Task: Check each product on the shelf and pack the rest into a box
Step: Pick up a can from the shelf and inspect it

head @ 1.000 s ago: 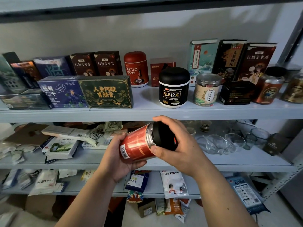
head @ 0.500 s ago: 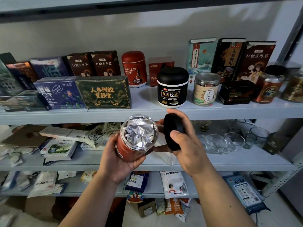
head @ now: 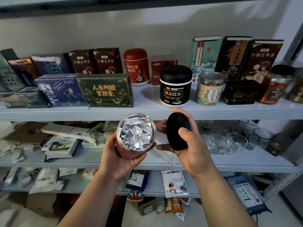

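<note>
My left hand grips an orange-labelled clear jar from below, its open mouth tipped toward me. Crumpled silver foil packets fill the mouth. My right hand holds the jar's black lid on edge, just right of the jar, apart from it. Both hands hover in front of the grey metal shelf. On that upper shelf stand boxes and jars, among them a black jar and a green box.
A matching orange jar with a black lid stands at the right of the upper shelf. The middle shelf holds paper packets at left and glass cups at right. Sachets lie on the lower shelf.
My right hand unscrewed the black lid and drew it off to the right. My left hand tipped the jar's mouth up toward me, showing the foil inside.
</note>
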Demonstrator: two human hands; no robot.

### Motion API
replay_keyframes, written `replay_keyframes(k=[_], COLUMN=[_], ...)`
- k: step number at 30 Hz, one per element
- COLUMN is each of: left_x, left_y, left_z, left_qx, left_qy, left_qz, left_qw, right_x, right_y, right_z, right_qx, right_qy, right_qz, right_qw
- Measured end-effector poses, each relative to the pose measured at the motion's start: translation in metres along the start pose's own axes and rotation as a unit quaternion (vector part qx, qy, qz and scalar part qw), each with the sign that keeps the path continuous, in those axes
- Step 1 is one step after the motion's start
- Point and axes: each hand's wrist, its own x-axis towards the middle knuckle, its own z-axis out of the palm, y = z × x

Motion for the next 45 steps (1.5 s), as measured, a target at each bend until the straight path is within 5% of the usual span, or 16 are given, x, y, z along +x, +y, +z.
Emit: replay_keyframes(k=[23, 34, 45], left_x=[-0.012, -0.018, -0.022], left_y=[0.001, 0.010, 0.024], left_z=[0.013, 0.031, 0.032], left_qx=[0.084, 0.184, 0.242], left_qy=[0.066, 0.064, 0.094], left_qz=[0.031, 0.109, 0.119], left_qw=[0.994, 0.975, 0.958], right_x=[-0.007, -0.008, -0.005], right_y=[-0.005, -0.006, -0.009], right_z=[0.004, 0.002, 0.002], right_qx=[-0.149, -0.339, -0.412], right_qy=[0.028, -0.008, -0.065], right_qz=[-0.053, -0.075, -0.069], right_qw=[0.987, 0.938, 0.906])
